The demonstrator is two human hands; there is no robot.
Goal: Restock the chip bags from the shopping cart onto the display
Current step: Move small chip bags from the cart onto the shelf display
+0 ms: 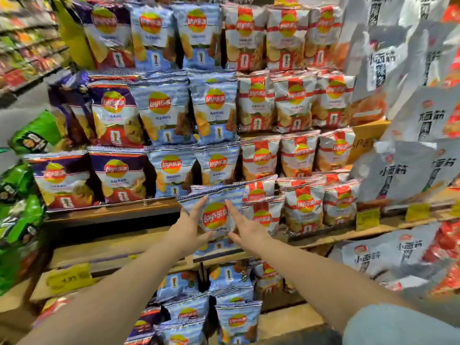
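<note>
Both hands are stretched forward — the left hand (189, 226) and right hand (245, 226) with fingers straight, a blue chip bag (216, 212) pressed between them at a wooden shelf (112, 242) of the display. Purple, blue and red bags are ranked in tiers above; green bags (20, 210) hang at the left, an aisle (27, 46) beyond.

Head view, close, facing display (112, 212)
</note>
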